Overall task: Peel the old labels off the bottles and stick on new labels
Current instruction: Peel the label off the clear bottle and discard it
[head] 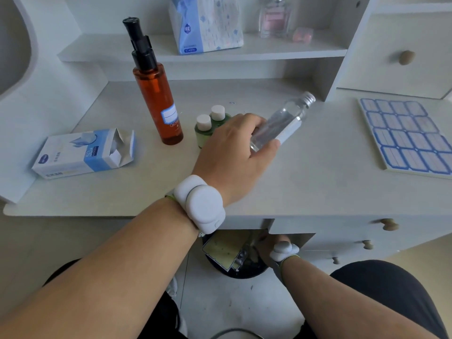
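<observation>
My left hand [234, 152] grips a clear glass bottle [283, 121] with a silver screw cap, tilted up to the right above the desk. A white label shows along its lower side. My right hand [266, 243] is below the desk edge over a dark waste bin [234, 260]; its fingers are mostly hidden. An amber pump bottle [157, 101] with a blue-bordered label stands upright at centre left. Two small green bottles [208, 126] with white caps stand just behind my left hand. A sheet of blue-bordered blank labels [406, 135] lies at the right.
An opened white and blue box [83, 152] lies at the left of the desk [318, 179]. On the back shelf stand a tissue pack [205, 23] and a pink perfume bottle [274, 18]. Drawers with round knobs [406, 57] are at the right.
</observation>
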`<move>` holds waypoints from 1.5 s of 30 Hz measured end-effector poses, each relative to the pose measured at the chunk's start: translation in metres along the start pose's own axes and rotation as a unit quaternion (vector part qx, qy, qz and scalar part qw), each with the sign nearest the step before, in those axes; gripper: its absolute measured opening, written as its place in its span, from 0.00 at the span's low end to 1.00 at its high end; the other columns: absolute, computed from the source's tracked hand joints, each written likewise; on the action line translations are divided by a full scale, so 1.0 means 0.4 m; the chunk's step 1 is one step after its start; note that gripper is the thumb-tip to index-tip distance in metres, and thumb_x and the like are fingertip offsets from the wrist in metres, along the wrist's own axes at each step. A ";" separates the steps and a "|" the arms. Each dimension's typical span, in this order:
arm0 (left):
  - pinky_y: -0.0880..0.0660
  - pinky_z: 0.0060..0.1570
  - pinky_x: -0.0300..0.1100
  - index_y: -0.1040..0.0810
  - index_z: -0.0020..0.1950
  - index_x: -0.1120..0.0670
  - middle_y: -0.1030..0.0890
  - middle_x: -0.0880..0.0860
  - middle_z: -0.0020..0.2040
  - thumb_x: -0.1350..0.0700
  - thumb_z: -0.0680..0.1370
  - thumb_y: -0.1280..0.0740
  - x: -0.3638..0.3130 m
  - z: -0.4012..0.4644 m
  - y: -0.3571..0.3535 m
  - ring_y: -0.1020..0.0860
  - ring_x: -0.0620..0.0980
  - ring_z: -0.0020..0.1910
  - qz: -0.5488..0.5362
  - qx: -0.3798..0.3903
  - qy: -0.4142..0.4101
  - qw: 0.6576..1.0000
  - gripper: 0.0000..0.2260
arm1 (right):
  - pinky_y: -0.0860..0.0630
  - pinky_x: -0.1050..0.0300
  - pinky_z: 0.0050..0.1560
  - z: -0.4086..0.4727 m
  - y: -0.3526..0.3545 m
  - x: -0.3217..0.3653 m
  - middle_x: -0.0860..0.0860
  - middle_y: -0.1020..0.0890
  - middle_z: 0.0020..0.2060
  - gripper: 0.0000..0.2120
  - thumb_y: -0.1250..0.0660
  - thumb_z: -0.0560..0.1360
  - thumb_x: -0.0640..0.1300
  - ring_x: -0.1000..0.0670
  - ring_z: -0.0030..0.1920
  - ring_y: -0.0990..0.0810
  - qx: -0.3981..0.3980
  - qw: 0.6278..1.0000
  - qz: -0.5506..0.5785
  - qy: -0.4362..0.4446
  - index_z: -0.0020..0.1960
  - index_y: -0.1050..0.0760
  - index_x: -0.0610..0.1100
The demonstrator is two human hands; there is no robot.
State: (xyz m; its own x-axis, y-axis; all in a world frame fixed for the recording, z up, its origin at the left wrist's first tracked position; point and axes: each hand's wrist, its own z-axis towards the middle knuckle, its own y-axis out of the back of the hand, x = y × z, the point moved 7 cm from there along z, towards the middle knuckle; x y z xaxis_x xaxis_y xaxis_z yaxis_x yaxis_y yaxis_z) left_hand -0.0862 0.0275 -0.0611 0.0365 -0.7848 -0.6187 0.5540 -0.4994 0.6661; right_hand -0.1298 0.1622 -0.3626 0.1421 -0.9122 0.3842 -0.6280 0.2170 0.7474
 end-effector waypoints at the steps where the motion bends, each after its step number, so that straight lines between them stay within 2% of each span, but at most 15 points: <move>1: 0.33 0.44 0.38 0.21 0.60 0.53 0.20 0.48 0.53 0.48 0.80 0.31 0.000 0.001 0.001 0.25 0.47 0.45 -0.007 -0.001 -0.001 1.000 0.12 | 0.38 0.60 0.47 0.005 0.001 -0.003 0.48 0.29 0.47 0.07 0.42 0.85 0.46 0.49 0.49 0.32 0.001 1.000 0.001 -0.004 0.48 0.32 0.46; 4: 0.29 0.46 0.39 0.23 0.64 0.54 0.20 0.49 0.56 0.49 0.80 0.31 0.005 0.005 0.000 0.23 0.48 0.47 -0.031 0.000 -0.002 1.000 0.14 | 0.38 0.59 0.48 0.004 0.009 -0.004 0.51 0.31 0.37 0.19 0.44 0.85 0.46 0.49 0.49 0.32 0.004 1.000 0.001 -0.020 0.36 0.40 0.49; 6: 0.25 0.48 0.42 0.25 0.67 0.54 0.21 0.49 0.57 0.48 0.80 0.32 0.008 0.007 -0.004 0.20 0.50 0.49 -0.036 0.006 -0.002 0.999 0.18 | 0.37 0.59 0.48 -0.007 0.014 0.000 0.51 0.31 0.37 0.21 0.45 0.86 0.45 0.48 0.49 0.32 0.012 1.000 -0.002 -0.025 0.34 0.43 0.49; 9: 0.24 0.50 0.44 0.24 0.67 0.54 0.22 0.49 0.57 0.47 0.79 0.33 0.008 0.007 -0.005 0.21 0.50 0.49 -0.035 0.004 -0.010 0.999 0.18 | 0.36 0.59 0.47 -0.009 0.014 -0.008 0.48 0.27 0.46 0.20 0.41 0.84 0.44 0.48 0.47 0.31 0.002 0.999 0.039 -0.027 0.34 0.40 0.52; 12: 0.23 0.51 0.46 0.23 0.64 0.53 0.23 0.49 0.56 0.48 0.78 0.33 0.006 0.005 -0.007 0.22 0.49 0.48 -0.038 0.005 -0.013 0.999 0.17 | 0.34 0.59 0.45 -0.011 0.015 -0.019 0.48 0.25 0.45 0.19 0.38 0.82 0.44 0.48 0.45 0.29 -0.012 0.996 0.080 -0.031 0.34 0.37 0.53; 20: 0.23 0.53 0.48 0.23 0.65 0.53 0.23 0.49 0.56 0.48 0.78 0.32 0.005 0.001 -0.009 0.23 0.49 0.51 -0.034 0.013 -0.009 0.999 0.17 | 0.32 0.58 0.46 -0.019 0.029 -0.019 0.49 0.24 0.45 0.18 0.33 0.80 0.46 0.48 0.45 0.28 -0.005 0.997 0.075 -0.005 0.35 0.36 0.53; 24: 0.23 0.53 0.48 0.24 0.66 0.53 0.23 0.49 0.57 0.48 0.79 0.31 0.005 0.002 -0.011 0.23 0.49 0.51 -0.029 0.020 -0.008 0.999 0.18 | 0.32 0.58 0.44 -0.015 0.026 -0.027 0.50 0.26 0.39 0.18 0.34 0.81 0.47 0.48 0.43 0.29 -0.005 0.998 0.064 0.012 0.34 0.36 0.53; 27: 0.23 0.52 0.48 0.23 0.66 0.53 0.23 0.50 0.57 0.48 0.79 0.31 0.005 0.002 -0.010 0.23 0.49 0.50 -0.036 0.020 -0.009 0.999 0.17 | 0.38 0.63 0.36 -0.017 0.019 -0.026 0.56 0.35 0.31 0.20 0.42 0.84 0.51 0.54 0.33 0.37 0.018 0.998 0.015 0.059 0.34 0.38 0.52; 28: 0.23 0.52 0.48 0.23 0.65 0.53 0.23 0.50 0.57 0.48 0.79 0.31 0.006 0.003 -0.010 0.23 0.49 0.50 -0.038 0.020 -0.007 0.999 0.17 | 0.40 0.64 0.33 -0.016 0.021 -0.027 0.57 0.35 0.30 0.20 0.42 0.84 0.51 0.56 0.31 0.38 0.015 0.998 0.009 0.068 0.34 0.36 0.51; 30: 0.23 0.52 0.49 0.23 0.65 0.53 0.23 0.50 0.57 0.48 0.79 0.31 0.008 0.005 -0.010 0.22 0.50 0.49 -0.041 0.020 -0.004 0.999 0.17 | 0.41 0.63 0.31 -0.016 0.026 -0.028 0.54 0.30 0.31 0.16 0.40 0.83 0.51 0.55 0.31 0.35 0.000 0.997 0.000 0.076 0.38 0.31 0.47; 34: 0.23 0.51 0.47 0.24 0.64 0.53 0.23 0.49 0.57 0.49 0.79 0.30 0.008 0.006 -0.008 0.21 0.49 0.49 -0.050 0.018 -0.001 0.999 0.16 | 0.38 0.57 0.35 -0.015 0.019 -0.021 0.49 0.24 0.37 0.12 0.39 0.82 0.48 0.49 0.38 0.29 -0.001 0.996 -0.006 0.085 0.47 0.23 0.40; 37: 0.24 0.47 0.44 0.25 0.61 0.52 0.23 0.47 0.56 0.49 0.78 0.30 0.008 0.005 -0.003 0.19 0.49 0.48 -0.074 0.020 0.007 0.997 0.14 | 0.33 0.58 0.37 -0.012 0.006 -0.030 0.50 0.23 0.36 0.11 0.39 0.82 0.48 0.49 0.40 0.25 0.002 0.996 -0.012 0.083 0.43 0.24 0.46; 39: 0.23 0.45 0.44 0.26 0.58 0.50 0.22 0.44 0.54 0.48 0.77 0.29 0.007 0.005 -0.003 0.18 0.48 0.46 -0.081 0.027 0.016 0.996 0.13 | 0.29 0.56 0.39 -0.010 -0.007 -0.031 0.48 0.19 0.37 0.10 0.34 0.79 0.47 0.47 0.40 0.22 0.015 0.996 0.025 0.080 0.39 0.24 0.47; 43: 0.20 0.49 0.47 0.24 0.55 0.50 0.19 0.40 0.51 0.46 0.76 0.25 0.003 0.000 -0.004 0.17 0.43 0.46 -0.079 0.040 0.033 0.996 0.14 | 0.29 0.55 0.39 -0.037 -0.022 0.013 0.54 0.26 0.32 0.16 0.34 0.80 0.50 0.50 0.35 0.25 0.043 0.994 0.014 0.095 0.35 0.34 0.52; 45: 0.20 0.51 0.48 0.23 0.54 0.50 0.18 0.42 0.50 0.46 0.75 0.24 0.003 -0.001 -0.007 0.17 0.43 0.48 -0.068 0.045 0.035 0.996 0.14 | 0.27 0.54 0.39 -0.062 -0.029 0.053 0.55 0.25 0.31 0.16 0.35 0.79 0.50 0.53 0.32 0.26 0.079 0.989 0.004 0.124 0.35 0.33 0.51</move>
State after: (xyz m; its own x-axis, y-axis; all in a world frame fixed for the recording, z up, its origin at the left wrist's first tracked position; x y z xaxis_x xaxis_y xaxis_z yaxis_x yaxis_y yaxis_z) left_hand -0.0873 0.0278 -0.0638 0.0264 -0.6811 -0.7317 0.4805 -0.6332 0.6068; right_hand -0.1005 0.1490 -0.3499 0.3073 -0.7927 0.5265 -0.7390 0.1498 0.6568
